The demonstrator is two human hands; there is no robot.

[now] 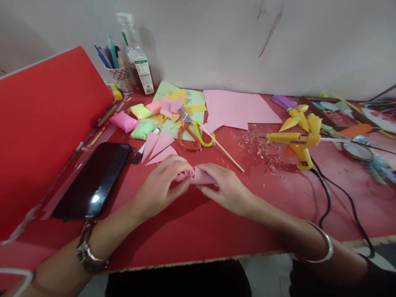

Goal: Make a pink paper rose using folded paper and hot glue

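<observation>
Between my two hands is a rolled pink paper cone [202, 176], held just above the red table near its front. My left hand [167, 179] pinches the crumpled, gathered end of it. The smoother rolled part lies in the closed fingers of my right hand [227, 187]. Part of the paper is hidden by my fingers. Just beyond my left hand lie several cut pink paper pieces [159, 146] and a black-and-white marker [142, 150]. Scissors [198, 134] with orange and yellow handles rest past my hands, with a thin wooden stick [224, 150] beside them.
A yellow glue gun [293, 142] with a black cable stands at right, near yellow paper cones [301, 117] and scattered scraps. Pink sheets [241, 107] lie at the back. At left are a phone [94, 179], soft coloured packets [123, 121], a pen cup [120, 78] and a glass bottle [137, 62].
</observation>
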